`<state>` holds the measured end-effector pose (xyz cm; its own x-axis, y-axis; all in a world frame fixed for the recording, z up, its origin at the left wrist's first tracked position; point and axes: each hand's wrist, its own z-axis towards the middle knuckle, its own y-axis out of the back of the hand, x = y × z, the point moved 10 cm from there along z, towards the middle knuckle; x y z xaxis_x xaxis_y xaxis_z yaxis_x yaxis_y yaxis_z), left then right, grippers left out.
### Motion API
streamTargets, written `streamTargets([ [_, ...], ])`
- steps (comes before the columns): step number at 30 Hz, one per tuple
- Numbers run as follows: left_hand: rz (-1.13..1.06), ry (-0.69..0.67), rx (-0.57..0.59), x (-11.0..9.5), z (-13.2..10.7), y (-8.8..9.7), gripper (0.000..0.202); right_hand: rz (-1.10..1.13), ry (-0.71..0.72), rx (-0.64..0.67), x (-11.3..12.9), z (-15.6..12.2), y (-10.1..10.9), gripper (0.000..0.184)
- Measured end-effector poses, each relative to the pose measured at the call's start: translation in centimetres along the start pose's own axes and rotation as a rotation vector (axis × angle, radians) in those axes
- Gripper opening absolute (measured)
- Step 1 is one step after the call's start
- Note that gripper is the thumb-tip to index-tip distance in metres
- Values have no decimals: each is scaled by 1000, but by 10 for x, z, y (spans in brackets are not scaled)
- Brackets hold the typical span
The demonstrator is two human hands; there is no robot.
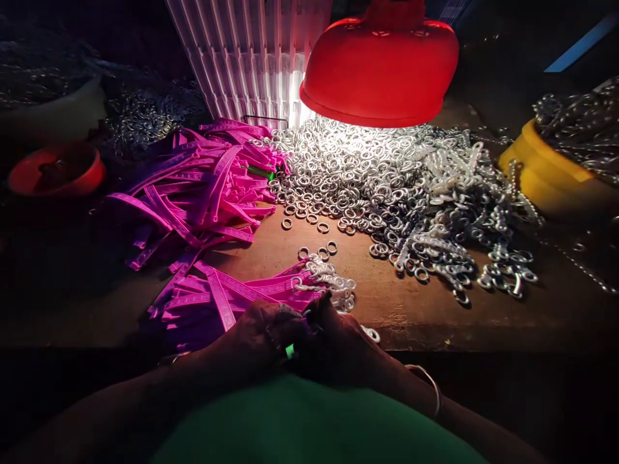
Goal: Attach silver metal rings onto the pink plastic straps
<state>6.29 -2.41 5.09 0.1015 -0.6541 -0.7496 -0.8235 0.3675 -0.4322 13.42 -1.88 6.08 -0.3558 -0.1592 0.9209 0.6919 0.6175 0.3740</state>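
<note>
My left hand [258,335] and my right hand [333,341] meet at the near edge of the wooden table [387,309], fingers curled together in a pinch. Between them a small bright green bit [289,351] shows; what else they grip is too dark to tell. Just beyond the fingers lies a bundle of pink plastic strips [227,296] with metal rings [333,280] fitted on their ends. A larger heap of pink strips [203,187] lies further left. A big pile of loose silver rings [358,174] spreads under the lamp.
A red lamp shade [382,64] hangs low over the ring pile. A white ribbed panel [246,58] stands behind. A yellow tub [546,174] of metal chains sits right, a red bowl [58,171] left. Linked ring chains [483,258] lie right of centre.
</note>
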Motion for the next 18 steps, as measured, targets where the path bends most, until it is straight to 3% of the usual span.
streamTargets([
  [6,-126,63,46,14,13,3,34,55,24,72,4,13,0,16],
  [11,-212,90,-43,13,14,7,37,-51,-52,183,14,18,-2,18],
  [15,-278,118,-30,9,8,3,28,-206,40,158,24,25,5,15],
  [18,-135,63,-10,4,10,8,28,-366,126,128,31,25,11,13],
])
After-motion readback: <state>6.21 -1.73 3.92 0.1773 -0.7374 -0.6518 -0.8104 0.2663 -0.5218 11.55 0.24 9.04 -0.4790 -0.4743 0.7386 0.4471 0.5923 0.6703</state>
